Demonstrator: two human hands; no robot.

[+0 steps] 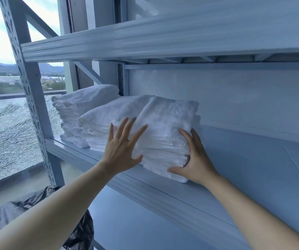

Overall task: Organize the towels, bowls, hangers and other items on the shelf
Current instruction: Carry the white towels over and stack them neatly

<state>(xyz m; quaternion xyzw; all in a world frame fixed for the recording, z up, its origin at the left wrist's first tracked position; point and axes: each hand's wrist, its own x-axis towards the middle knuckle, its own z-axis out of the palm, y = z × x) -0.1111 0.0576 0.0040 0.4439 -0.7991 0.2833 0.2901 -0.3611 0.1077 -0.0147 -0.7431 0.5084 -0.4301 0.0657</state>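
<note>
Both hands are apart and flattened against the nearest towel stack (166, 121). The left hand (120, 150) presses its front face with fingers spread, and the right hand (196, 159) braces the right side, fingers straight and thumb along the bottom fold. That stack sits on the shelf (253, 163) close to the front lip, touching a middle stack (107, 112), with a 3rd stack (83, 101) beyond it by the upright post (29, 87). This looks like the squaring-up step for the towels. The next move probably calls for an even push inward and leftward, so the loose folds line up rather than fan out or slip over the lip. The board to the right of the stack offers room, and the upper shelf (163, 38) leaves headroom above. A black bag (37, 206) lies below on the left.
</note>
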